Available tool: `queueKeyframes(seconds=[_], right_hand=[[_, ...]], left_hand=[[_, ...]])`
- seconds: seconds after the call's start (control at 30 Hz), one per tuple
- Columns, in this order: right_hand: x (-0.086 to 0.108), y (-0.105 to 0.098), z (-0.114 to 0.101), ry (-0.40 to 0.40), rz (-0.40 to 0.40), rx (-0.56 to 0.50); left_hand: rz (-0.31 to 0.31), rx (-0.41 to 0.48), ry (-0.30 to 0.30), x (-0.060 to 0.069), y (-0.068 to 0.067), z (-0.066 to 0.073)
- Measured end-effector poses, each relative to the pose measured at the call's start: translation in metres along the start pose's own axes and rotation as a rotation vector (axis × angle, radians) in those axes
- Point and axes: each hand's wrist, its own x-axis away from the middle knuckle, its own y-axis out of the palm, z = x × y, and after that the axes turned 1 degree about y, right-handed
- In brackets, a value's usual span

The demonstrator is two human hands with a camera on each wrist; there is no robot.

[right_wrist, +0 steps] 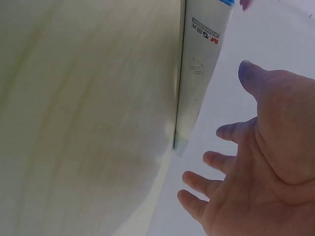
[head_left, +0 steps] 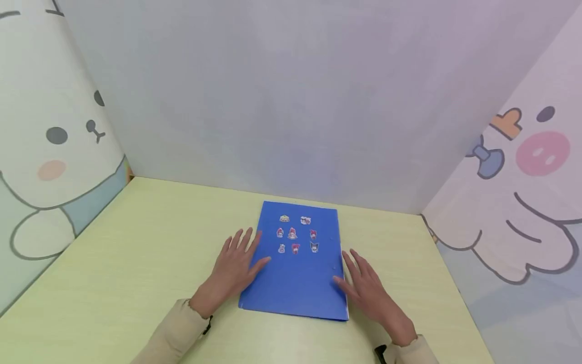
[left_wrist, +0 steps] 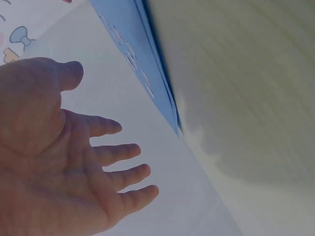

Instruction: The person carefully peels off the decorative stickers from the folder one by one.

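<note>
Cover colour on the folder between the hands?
The folder is blue, with small cartoon stickers on it; clearest in the head view.

- Folder point(head_left: 295, 283): blue, rectangular, closed, lying flat on the table point(head_left: 136, 263), its long sides running away from the person, between the left hand point(head_left: 234, 265) and the right hand point(head_left: 364, 285); its pale right side carries printed lettering.
- Stickers point(head_left: 292, 233): eight small cartoon figures on the folder's far half, in rows of two, three and three, spaced apart, mostly pink and white, one yellow.
</note>
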Motion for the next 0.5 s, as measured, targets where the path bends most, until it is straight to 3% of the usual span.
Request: queueKeyframes(seconds=[0.23, 0.5], right_hand=[[-0.001, -0.001, -0.008, -0.02, -0.143, -0.045], [-0.002, -0.002, -0.011, -0.021, -0.209, -0.046]], left_hand=[[-0.069, -0.004, 0.017, -0.007, -0.002, 0.011], [-0.121, 0.013, 0.021, -0.015, -0.003, 0.021]])
